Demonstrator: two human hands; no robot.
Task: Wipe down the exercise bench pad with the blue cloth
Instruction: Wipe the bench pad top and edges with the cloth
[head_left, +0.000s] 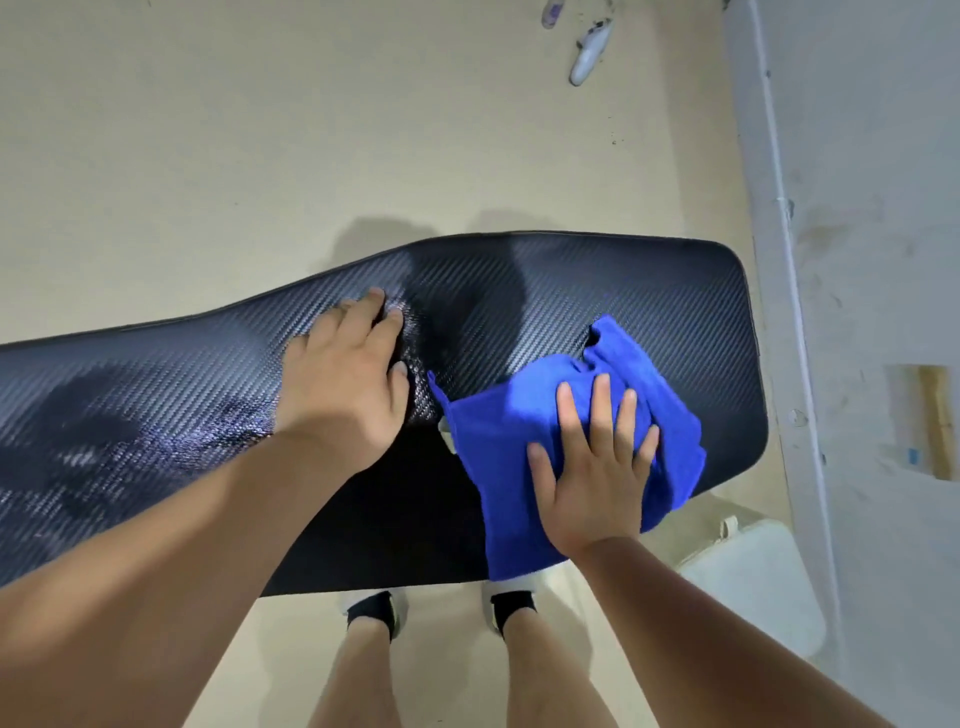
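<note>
Work on the bench pad (571, 291) is only part done, I think. The blue cloth (519, 415) lies on the wide end of the pad, all bunched up, and one corner hangs over the pad's near edge. My right hand (592, 467) lies flat on top of the cloth with the fingers straight and spread. It presses down and grips nothing. My left hand (348, 384) rests flat on the middle of the pad, just beside the cloth. Its fingers are loose and it holds nothing too. The pad looks wet and shiny under that hand and along the narrow end, with dark patches there. Here is what could go wrong. I only press the cloth and do not hold it, so a fast push could make it slide out from under my palm and drop off the near edge, down by my shoes (374, 608). The cloth is in a lump, so it could skip some spots and leave wet streaks. My left hand could slip on the wet part if I lean on it hard. Then the pad might wobble, but I cannot see what holds the pad up.
</note>
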